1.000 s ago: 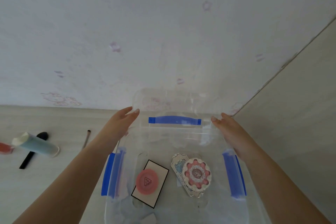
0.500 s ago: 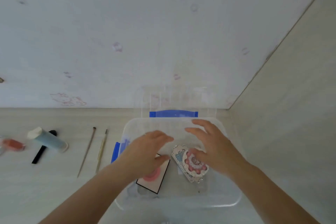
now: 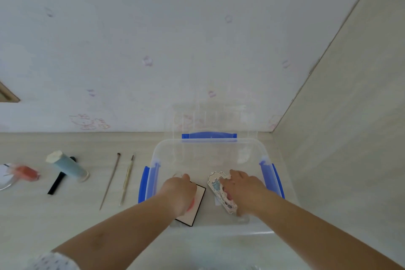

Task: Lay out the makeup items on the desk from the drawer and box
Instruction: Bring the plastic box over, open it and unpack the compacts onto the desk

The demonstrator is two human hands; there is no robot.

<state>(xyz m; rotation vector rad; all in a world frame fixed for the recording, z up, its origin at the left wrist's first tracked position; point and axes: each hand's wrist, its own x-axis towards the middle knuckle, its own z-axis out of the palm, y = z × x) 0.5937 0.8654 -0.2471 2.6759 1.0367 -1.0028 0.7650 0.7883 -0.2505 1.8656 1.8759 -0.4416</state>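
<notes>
A clear plastic box point(image 3: 252, 144) with blue latches stands open on the pale desk point(image 3: 65, 215). Both of my hands are down inside it. My left hand point(image 3: 180, 192) is curled over a round pink compact point(image 3: 191, 205), which lies on a white card with a black edge point(image 3: 197, 208). My right hand point(image 3: 244, 190) closes over an ornate white and blue palette point(image 3: 218, 187); it hides the flower-shaped pink compact that sat on top.
On the desk left of the box lie two thin brushes point(image 3: 110, 180) point(image 3: 127, 178), a teal tube point(image 3: 68, 166), a black stick point(image 3: 54, 185) and a red item point(image 3: 26, 173). The clear lid point(image 3: 210, 116) leans on the back wall. A panel point(image 3: 350, 138) closes the right side.
My hands left the box's far rim and dropped inside. The left one has closed on the pink compact, the right one on the ornate palette.
</notes>
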